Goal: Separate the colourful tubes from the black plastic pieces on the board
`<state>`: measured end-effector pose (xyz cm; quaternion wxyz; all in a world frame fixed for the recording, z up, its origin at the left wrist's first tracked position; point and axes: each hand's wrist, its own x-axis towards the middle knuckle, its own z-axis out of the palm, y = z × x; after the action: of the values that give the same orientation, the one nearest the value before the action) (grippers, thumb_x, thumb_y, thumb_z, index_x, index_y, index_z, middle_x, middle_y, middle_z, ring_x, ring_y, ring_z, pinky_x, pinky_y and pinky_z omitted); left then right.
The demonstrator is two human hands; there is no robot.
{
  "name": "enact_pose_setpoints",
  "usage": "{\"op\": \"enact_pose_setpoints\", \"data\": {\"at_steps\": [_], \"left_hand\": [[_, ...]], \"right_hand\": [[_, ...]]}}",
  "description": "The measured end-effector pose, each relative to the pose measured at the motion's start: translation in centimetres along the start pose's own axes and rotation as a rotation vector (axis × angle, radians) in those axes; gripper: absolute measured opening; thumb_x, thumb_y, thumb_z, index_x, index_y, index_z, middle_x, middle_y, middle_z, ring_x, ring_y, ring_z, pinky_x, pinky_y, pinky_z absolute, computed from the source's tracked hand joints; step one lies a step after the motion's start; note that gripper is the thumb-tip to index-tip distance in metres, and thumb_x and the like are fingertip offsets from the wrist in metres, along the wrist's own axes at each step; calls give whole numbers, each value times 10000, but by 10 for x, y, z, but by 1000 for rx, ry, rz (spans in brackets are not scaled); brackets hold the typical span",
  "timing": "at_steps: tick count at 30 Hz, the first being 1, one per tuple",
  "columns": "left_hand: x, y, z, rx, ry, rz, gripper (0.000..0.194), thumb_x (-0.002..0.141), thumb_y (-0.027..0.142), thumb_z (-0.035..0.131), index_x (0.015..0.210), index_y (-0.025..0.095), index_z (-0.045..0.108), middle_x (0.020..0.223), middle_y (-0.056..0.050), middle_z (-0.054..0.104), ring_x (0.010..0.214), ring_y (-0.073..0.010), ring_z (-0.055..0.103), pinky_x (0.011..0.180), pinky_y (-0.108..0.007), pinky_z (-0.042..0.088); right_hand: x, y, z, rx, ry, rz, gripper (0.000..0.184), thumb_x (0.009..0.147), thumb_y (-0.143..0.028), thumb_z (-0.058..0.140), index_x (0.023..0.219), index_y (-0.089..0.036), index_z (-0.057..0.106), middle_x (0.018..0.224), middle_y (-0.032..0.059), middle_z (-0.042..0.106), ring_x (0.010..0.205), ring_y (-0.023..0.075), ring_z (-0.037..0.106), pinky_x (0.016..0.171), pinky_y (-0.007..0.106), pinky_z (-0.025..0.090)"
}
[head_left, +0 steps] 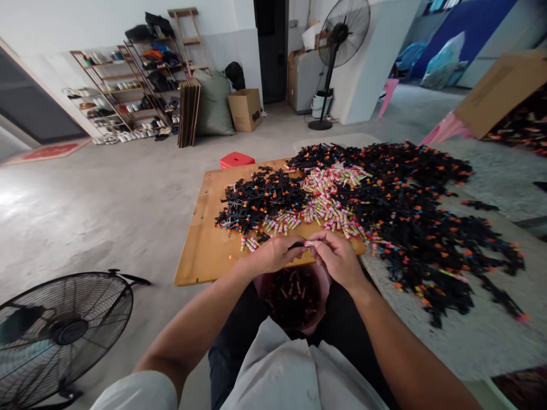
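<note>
We inspected a room with a bare concrete floor (pixel 141 193). Nearest us, between the knees, stood a pinkish tub (pixel 325 283) holding dark pieces. Above its far side, at the board's near edge, we recorded both hands nearly closed, fingertips almost meeting. Our left hand (pixel 272 254) gripped a slim black piece (pixel 296 245); our right hand (pixel 338 257) pinched a small pink-and-white tube (pixel 310 244) at the black piece's end. Whether the two were joined, we could not tell.

We judged both items light, the black piece fairly stiff plastic and thin enough to snap if bent. The tube looked smooth and likely to roll or slip, so we rated a fingertip pinch on its sides soundest, with the black piece best taken close to the meeting end.

Beyond the hands, on the wooden board (pixel 192 250), we found loose tubes (pixel 327 191) between heaps of black pieces (pixel 267 196). Farther off stood a red stool (pixel 236 160), then a cardboard box (pixel 244 111) and a standing fan (pixel 341 33).
</note>
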<state>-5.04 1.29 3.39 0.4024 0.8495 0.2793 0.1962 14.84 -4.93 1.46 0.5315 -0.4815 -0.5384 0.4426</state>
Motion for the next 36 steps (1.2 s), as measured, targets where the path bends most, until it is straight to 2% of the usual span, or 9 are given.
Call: {"op": "enact_pose_setpoints", "data": {"at_steps": [6, 14, 19, 24, 26, 28, 30, 32, 36], "left_hand": [[1, 8, -1, -244, -200, -95, 302, 1061, 399, 484, 979, 148, 632, 840, -36, 727, 631, -105, 664, 629, -203, 509], [0, 6, 10, -138, -259, -166, 249, 1049, 335, 479, 998, 174, 661, 849, -28, 752, 566, -94, 637, 603, -195, 498], [3, 8, 19, -89, -251, -198, 255, 1062, 328, 441, 1085, 188, 654, 830, -25, 754, 574, -117, 661, 581, -200, 481], [-7, -13, 15, 33, -412, -47, 234, 934, 418, 688, 1045, 216, 729, 940, -46, 784, 832, -207, 741, 686, -224, 506], [-11, -30, 8, 114, -355, -89, 273, 924, 413, 695, 1104, 212, 738, 1012, -66, 784, 902, -232, 736, 742, -248, 515], [-12, -48, -2, 232, -175, -177, 289, 973, 379, 619, 1179, 207, 727, 1076, -87, 773, 948, -241, 723, 810, -278, 518], [-10, -65, -12, 362, -14, -238, 291, 1011, 289, 522, 1202, 203, 724, 1110, -99, 759, 989, -240, 705, 891, -309, 513], [-5, -80, -21, 503, 29, -253, 307, 986, 183, 496, 1176, 198, 736, 1136, -111, 742, 1046, -244, 679, 972, -333, 498], [5, -99, -24, 678, 7, -288, 394, 875, 79, 568, 1182, 241, 753, 1280, -95, 691, 1186, -242, 615, 1069, -337, 465]], "right_hand": [[4, 1, -2, 153, -43, 131, 218, 883, -407, 678, 872, -189, 685, 560, -40, 612, 388, 98, 481, 386, 222, 352], [1, 3, 0, -13, -47, 172, 218, 903, -389, 611, 822, -197, 674, 504, -52, 557, 348, 93, 433, 342, 208, 296], [6, 13, 0, 75, 1, 218, 211, 907, -388, 595, 837, -203, 668, 486, -81, 498, 335, 88, 400, 338, 204, 280], [0, 32, -14, -203, -427, 352, 230, 921, -386, 623, 828, -196, 712, 545, -32, 643, 375, 106, 503, 363, 197, 325], [-1, 41, -25, -305, -509, 393, 252, 926, -421, 637, 849, -198, 726, 625, 3, 719, 403, 127, 550, 387, 214, 360], [4, 52, -40, -469, -372, 345, 270, 953, -409, 600, 849, -196, 727, 674, 27, 742, 474, 155, 605, 455, 237, 411], [15, 62, -54, -734, -107, 238, 255, 981, -340, 544, 908, -195, 741, 785, 57, 772, 647, 193, 687, 589, 262, 470], [30, 72, -63, -974, 52, 166, 272, 994, -268, 504, 1094, -207, 749, 996, 85, 799, 887, 228, 727, 751, 287, 493], [56, 78, -57, -1205, -58, 171, 374, 1010, -230, 462, 1307, -240, 690, 1224, 104, 765, 1104, 253, 695, 904, 318, 470]]}}
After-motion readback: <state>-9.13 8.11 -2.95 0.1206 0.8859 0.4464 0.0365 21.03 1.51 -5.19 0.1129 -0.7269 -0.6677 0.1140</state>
